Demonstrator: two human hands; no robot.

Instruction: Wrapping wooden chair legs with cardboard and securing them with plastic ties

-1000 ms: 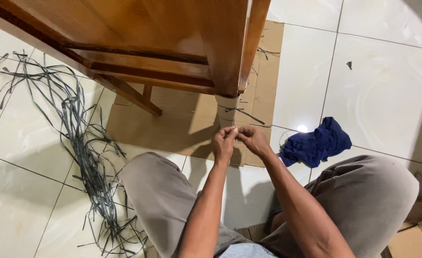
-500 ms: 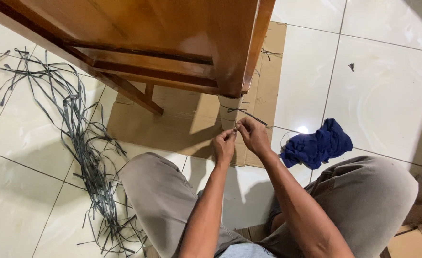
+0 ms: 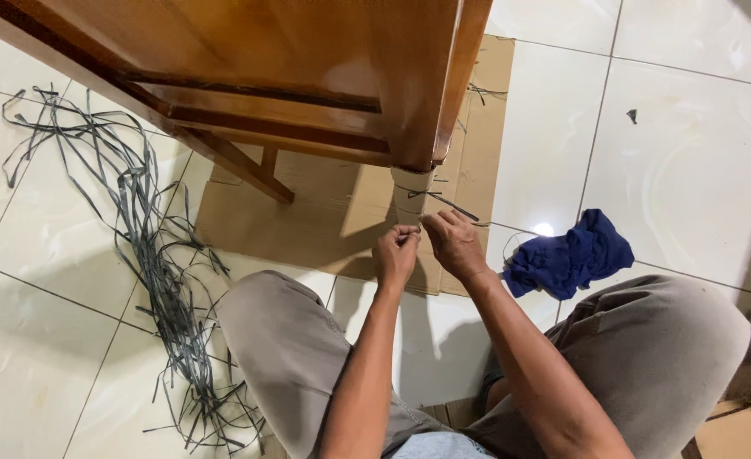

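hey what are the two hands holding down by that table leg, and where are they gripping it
Both the left hand and right hand pinch at the lower edge of the pale wrapping around the wooden leg's foot; exactly what the fingertips grip cannot be told.

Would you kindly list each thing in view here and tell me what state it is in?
Wooden furniture leg: upright, its foot wrapped in pale cardboard.
Cardboard wrap: tied round with a dark strap.
Left hand: fingers pinched at the wrap's lower edge.
Right hand: fingers pinched beside the left.
Grey straps: loose, tangled on the floor.
Blue cloth: crumpled on the tiles.
Cardboard sheet: flat under the furniture.
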